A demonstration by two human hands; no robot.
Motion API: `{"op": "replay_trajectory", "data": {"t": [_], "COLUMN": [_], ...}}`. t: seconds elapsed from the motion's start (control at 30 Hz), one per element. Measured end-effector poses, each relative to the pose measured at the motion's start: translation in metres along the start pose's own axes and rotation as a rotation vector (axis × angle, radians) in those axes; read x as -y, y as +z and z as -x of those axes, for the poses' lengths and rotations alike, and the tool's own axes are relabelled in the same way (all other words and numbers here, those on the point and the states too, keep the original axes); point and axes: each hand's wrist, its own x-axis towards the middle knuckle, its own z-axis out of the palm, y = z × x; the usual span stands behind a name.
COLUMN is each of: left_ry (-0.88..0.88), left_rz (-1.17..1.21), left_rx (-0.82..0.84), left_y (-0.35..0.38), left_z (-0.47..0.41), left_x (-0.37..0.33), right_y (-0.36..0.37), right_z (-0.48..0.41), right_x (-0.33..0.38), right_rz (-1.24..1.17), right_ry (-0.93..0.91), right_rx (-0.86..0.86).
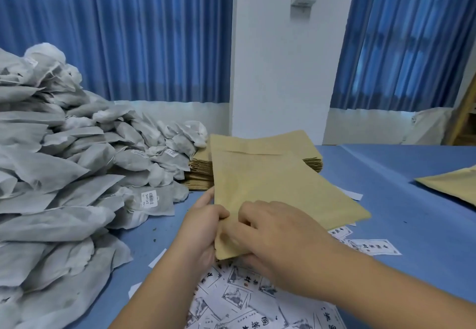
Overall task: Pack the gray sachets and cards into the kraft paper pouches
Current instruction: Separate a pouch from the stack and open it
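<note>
kraft paper pouch (270, 187) held over the blue table (399, 174), gripped at its near end by both hands: the left hand (203, 223) curls round its left edge, the right hand (278, 233) pinches it from above. it looks flat; its contents cannot be told. behind it lies a stack of pouches (199, 171). gray sachets (64, 174) are heaped at left, printed cards (239, 297) lie scattered beneath the hands, and another pouch (453, 184) lies far right.
</note>
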Motion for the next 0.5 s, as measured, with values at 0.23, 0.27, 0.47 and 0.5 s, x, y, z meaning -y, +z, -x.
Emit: {"op": "replay_trajectory", "data": {"t": [0.23,0.27,0.47,0.5], "left_ry": [-0.078,-0.121,-0.263,-0.276], "left_rz": [0.03,0.131,0.444,0.463], "left_rx": [0.209,0.221,0.235,0.219], "left_y": [-0.002,0.001,0.023,0.026], "left_z": [-0.002,-0.002,0.004,0.005], "left_x": [-0.002,-0.001,0.007,0.007], "right_y": [-0.016,-0.019,-0.028,-0.027], "right_z": [0.011,0.011,0.001,-0.001], "right_x": [-0.007,-0.004,0.026,0.027], "right_rz": [0.015,0.014,0.027,0.023], "right_ry": [0.149,0.158,0.29,0.324], "right_rx": [0.213,0.218,0.286,0.311]}}
